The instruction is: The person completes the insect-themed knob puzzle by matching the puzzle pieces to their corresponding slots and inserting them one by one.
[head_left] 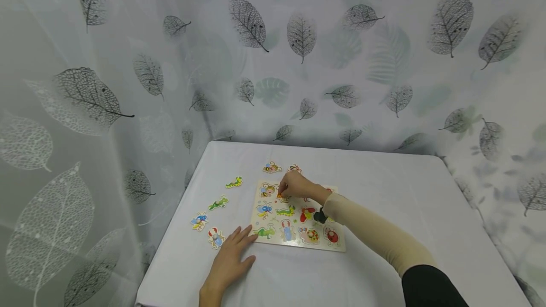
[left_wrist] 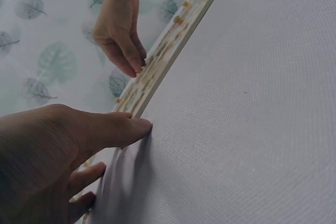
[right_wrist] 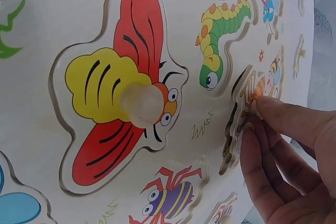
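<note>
My right hand (head_left: 296, 186) pinches an orange-striped insect puzzle piece (right_wrist: 244, 92) over the top row of a wooden puzzle board (head_left: 273, 244). In the right wrist view that piece sits tilted, partly over a dark-edged recess. A red-winged yellow bug piece (right_wrist: 100, 85) with a round knob lies in the board nearby. Flat on the tablecloth, my left hand (head_left: 228, 262) has its fingers spread, with fingertips at the board's lower left corner. The left wrist view shows its thumb (left_wrist: 126, 131) beside the board's edge.
Left of the board lie loose pieces: a caterpillar (head_left: 233, 183), a grasshopper (head_left: 219, 203), a blue-winged bug (head_left: 199, 221) and a red-and-blue bug (head_left: 216, 238). Behind it are a bee piece (head_left: 272, 167) and another piece (head_left: 295, 168). Leaf-print curtains (head_left: 300, 37) surround the white table (head_left: 384, 174).
</note>
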Action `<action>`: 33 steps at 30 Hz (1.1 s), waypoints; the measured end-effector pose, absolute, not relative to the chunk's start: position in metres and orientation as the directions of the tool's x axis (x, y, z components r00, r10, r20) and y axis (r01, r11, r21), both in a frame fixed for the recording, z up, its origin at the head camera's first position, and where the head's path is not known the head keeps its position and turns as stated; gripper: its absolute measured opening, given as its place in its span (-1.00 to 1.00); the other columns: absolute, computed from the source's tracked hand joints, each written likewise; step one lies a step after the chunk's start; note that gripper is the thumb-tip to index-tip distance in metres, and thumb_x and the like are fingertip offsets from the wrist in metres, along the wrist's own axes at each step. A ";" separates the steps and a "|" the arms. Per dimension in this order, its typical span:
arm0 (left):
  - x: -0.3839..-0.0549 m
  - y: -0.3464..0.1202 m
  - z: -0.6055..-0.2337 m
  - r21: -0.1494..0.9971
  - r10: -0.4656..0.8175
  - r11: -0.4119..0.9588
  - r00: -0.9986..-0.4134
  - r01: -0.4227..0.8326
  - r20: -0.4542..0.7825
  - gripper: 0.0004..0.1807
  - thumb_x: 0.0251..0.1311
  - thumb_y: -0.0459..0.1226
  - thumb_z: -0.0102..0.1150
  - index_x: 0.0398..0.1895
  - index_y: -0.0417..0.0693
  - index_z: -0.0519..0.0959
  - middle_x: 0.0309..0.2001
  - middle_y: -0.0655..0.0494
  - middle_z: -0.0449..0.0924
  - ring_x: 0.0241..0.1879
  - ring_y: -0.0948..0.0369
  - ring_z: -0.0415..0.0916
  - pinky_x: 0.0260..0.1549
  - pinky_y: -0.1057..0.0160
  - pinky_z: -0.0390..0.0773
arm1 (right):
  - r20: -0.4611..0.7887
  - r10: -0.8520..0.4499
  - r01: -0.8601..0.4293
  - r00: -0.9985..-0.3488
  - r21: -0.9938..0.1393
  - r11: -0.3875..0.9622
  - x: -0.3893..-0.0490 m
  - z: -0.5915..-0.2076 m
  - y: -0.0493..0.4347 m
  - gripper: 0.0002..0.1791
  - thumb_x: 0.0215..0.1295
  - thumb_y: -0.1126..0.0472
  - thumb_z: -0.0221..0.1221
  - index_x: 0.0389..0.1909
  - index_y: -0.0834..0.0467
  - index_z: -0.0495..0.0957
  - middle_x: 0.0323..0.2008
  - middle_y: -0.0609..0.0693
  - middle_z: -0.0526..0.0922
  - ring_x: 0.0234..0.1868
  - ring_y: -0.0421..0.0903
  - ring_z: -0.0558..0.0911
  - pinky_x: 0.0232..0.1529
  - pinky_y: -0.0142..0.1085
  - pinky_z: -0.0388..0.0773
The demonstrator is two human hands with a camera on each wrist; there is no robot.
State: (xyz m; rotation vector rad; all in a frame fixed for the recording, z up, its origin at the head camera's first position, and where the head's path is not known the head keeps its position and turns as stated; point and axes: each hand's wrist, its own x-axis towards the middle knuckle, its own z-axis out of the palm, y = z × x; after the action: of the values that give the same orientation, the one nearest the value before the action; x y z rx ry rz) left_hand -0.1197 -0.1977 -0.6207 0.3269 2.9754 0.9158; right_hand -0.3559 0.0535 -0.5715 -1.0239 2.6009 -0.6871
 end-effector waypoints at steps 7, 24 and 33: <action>-0.120 -0.197 -0.623 0.554 0.193 0.811 -0.980 0.188 0.049 -0.40 0.13 -0.17 0.47 0.31 0.19 0.61 0.55 0.20 0.34 0.58 -0.09 0.14 0.50 -0.30 0.17 | -0.085 -0.679 -0.554 -0.729 -0.510 0.658 -0.357 -0.573 0.054 -0.95 0.27 0.26 0.45 -0.27 0.14 0.83 -0.37 -0.14 0.79 -0.36 -0.27 0.68 -0.27 -0.33 0.70; -0.121 -0.197 -0.621 0.548 0.203 0.814 -0.978 0.191 0.040 -0.40 0.15 -0.16 0.46 0.31 0.19 0.61 0.55 0.18 0.33 0.58 -0.10 0.15 0.49 -0.32 0.19 | -0.084 -0.673 -0.564 -0.735 -0.475 0.675 -0.366 -0.584 0.058 -0.96 0.24 0.20 0.48 -0.30 0.04 0.84 -0.37 -0.21 0.77 -0.37 -0.33 0.64 -0.28 -0.39 0.66; -0.119 -0.196 -0.619 0.559 0.207 0.806 -0.977 0.196 0.044 -0.40 0.13 -0.17 0.47 0.31 0.14 0.61 0.53 0.15 0.36 0.56 -0.14 0.17 0.47 -0.35 0.19 | -0.035 -0.676 -0.582 -0.736 -0.479 0.658 -0.360 -0.574 0.065 -0.95 0.28 0.19 0.46 -0.28 0.07 0.81 -0.35 -0.18 0.76 -0.33 -0.26 0.66 -0.22 -0.29 0.69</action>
State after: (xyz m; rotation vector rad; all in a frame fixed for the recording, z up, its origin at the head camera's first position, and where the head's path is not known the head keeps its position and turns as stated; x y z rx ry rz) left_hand -0.1190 -0.1963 -0.6195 0.3308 2.9677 0.9147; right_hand -0.3598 0.0645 -0.5743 -1.0247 2.6646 -0.6603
